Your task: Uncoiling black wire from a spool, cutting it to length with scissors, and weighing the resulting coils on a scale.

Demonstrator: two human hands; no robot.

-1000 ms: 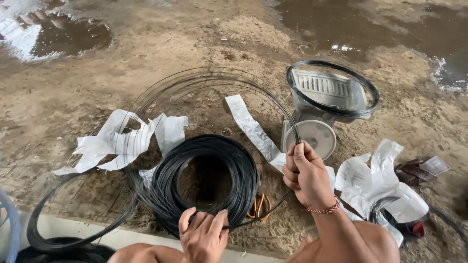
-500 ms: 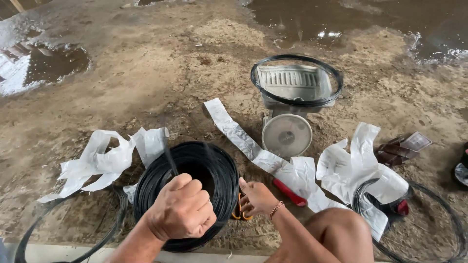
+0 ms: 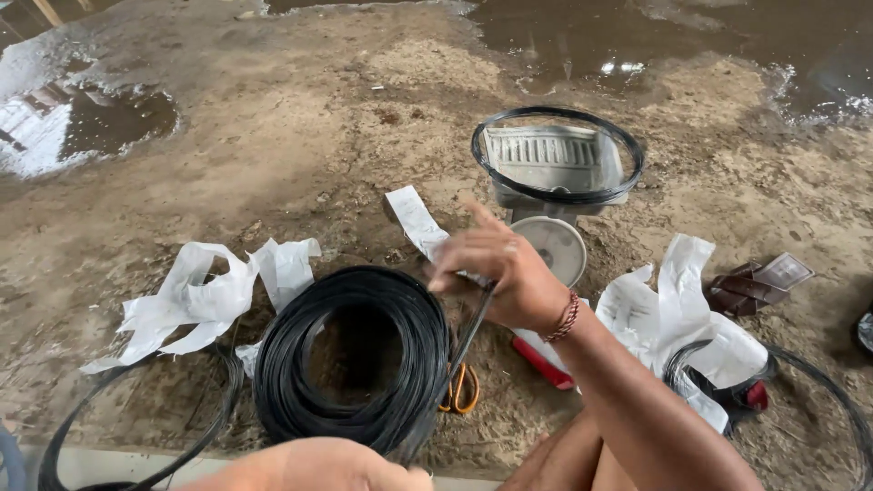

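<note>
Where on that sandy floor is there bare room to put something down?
Bare sand lies beyond the black wire coil and crumpled white paper, up toward the puddle. It is crowded near the right hand: metal basin, round scale, paper, scissors.

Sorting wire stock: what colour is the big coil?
Black, seen in the head view: the coil.
</note>
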